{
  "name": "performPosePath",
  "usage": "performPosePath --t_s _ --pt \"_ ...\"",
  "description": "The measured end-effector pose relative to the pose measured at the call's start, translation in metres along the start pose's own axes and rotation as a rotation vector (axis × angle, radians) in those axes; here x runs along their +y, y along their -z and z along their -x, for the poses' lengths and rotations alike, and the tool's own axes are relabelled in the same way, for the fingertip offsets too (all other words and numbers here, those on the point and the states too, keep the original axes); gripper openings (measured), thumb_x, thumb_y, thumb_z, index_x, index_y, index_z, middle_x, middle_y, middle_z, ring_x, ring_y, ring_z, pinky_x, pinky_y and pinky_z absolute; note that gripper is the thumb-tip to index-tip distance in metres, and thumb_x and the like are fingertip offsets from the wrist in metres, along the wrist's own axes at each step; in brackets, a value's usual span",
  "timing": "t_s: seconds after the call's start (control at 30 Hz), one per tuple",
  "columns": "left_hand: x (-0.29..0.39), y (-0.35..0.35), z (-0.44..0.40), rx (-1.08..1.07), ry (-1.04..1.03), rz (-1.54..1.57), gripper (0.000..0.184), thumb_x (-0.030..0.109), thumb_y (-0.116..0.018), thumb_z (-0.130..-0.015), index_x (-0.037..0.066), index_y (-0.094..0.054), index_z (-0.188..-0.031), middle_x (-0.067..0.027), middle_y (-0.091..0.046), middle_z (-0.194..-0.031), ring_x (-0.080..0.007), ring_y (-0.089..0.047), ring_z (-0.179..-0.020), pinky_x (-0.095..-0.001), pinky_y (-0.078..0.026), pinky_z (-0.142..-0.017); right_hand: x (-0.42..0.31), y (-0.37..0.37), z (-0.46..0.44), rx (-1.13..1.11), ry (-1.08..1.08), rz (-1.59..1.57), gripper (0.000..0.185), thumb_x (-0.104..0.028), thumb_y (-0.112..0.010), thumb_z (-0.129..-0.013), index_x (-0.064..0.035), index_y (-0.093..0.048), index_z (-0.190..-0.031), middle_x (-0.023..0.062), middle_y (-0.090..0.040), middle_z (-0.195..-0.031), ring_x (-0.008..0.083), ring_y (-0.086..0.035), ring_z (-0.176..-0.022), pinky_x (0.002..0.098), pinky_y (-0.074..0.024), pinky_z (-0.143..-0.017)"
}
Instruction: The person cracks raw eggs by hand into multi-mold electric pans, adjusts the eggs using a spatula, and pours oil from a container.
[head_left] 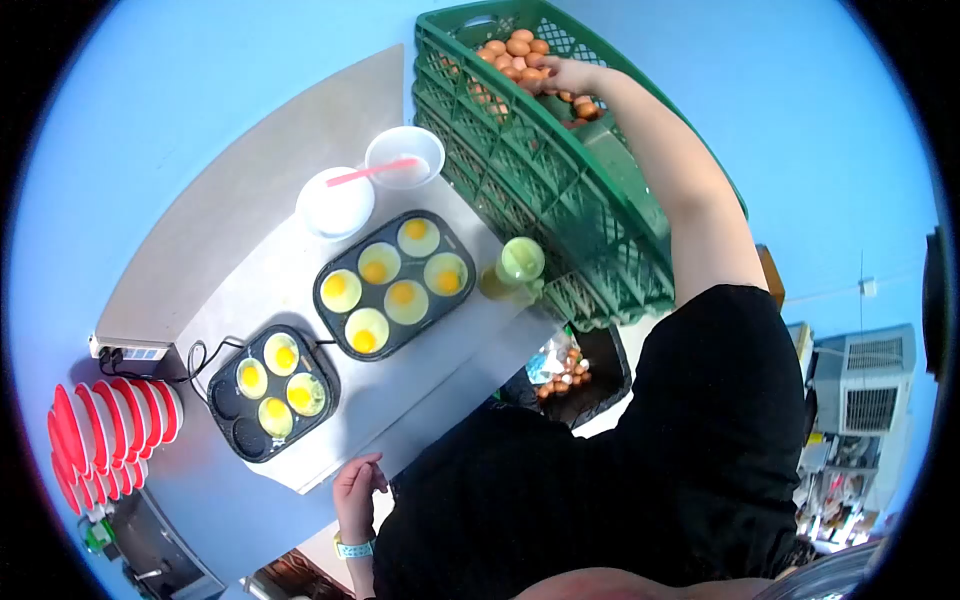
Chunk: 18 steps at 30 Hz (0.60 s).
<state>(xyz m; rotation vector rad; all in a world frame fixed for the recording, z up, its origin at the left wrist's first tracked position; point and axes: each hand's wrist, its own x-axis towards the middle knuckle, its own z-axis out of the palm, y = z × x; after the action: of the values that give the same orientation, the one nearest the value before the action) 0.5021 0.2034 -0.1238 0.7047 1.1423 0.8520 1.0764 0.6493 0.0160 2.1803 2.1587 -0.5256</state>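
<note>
My right hand reaches into the top green crate, its fingers closed around a brown egg among several brown eggs. Near the table's front edge, my left hand is empty, its fingers loosely bent and slightly apart. A black pan on the white table has a raw egg in every cup. The other black pan, at its lower left, holds raw eggs in several cups; two cups have none. Behind them stand two white bowls, with a pink utensil across them.
A greenish jug stands beside the crates. Below the table edge sits a black bin with eggshells. Red-and-white stacked items are at the left. A power strip has black cables running toward the pans.
</note>
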Motion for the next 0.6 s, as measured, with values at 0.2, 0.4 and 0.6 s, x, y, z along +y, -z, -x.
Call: performPosePath --t_s 0.2,0.4,0.6 --pt "0.003 -0.057 -0.012 0.089 0.015 -0.039 0.023 0.005 -0.046 -0.096 -0.003 -0.063 -0.109 -0.0042 -0.056 -0.076 -0.0116 -0.054 -0.065 -0.0238 -0.046 -0.060 0.015 -0.041 -0.085 -0.214 -0.243 -0.017 0.061 -0.032 -0.068 -0.081 -0.0146 -0.046 -0.135 0.0130 -0.054 -0.130 0.0281 -0.057 -0.110 0.0448 -0.0520 -0.082" --pt "-0.002 -0.072 -0.011 0.203 -0.005 -0.022 0.024 0.007 -0.045 -0.097 -0.003 -0.063 -0.109 -0.0042 -0.056 -0.075 -0.0111 -0.054 -0.065 -0.0236 -0.047 -0.061 0.018 -0.065 -0.090 -0.189 -0.232 -0.139 0.058 -0.036 -0.072 -0.075 -0.0023 -0.054 -0.119 0.0135 -0.066 -0.102 0.0274 -0.065 -0.088 0.0428 -0.0561 -0.068" --pt "0.002 -0.081 -0.009 0.243 0.029 -0.056 0.021 0.005 -0.048 -0.096 -0.001 -0.064 -0.108 -0.0027 -0.057 -0.077 -0.0106 -0.055 -0.067 -0.0238 -0.047 -0.061 0.026 -0.081 -0.127 -0.359 0.009 0.306 0.044 -0.044 -0.069 -0.077 -0.0090 -0.070 -0.102 0.0102 -0.068 -0.104 0.0230 -0.064 -0.085 0.0400 -0.0522 -0.069"
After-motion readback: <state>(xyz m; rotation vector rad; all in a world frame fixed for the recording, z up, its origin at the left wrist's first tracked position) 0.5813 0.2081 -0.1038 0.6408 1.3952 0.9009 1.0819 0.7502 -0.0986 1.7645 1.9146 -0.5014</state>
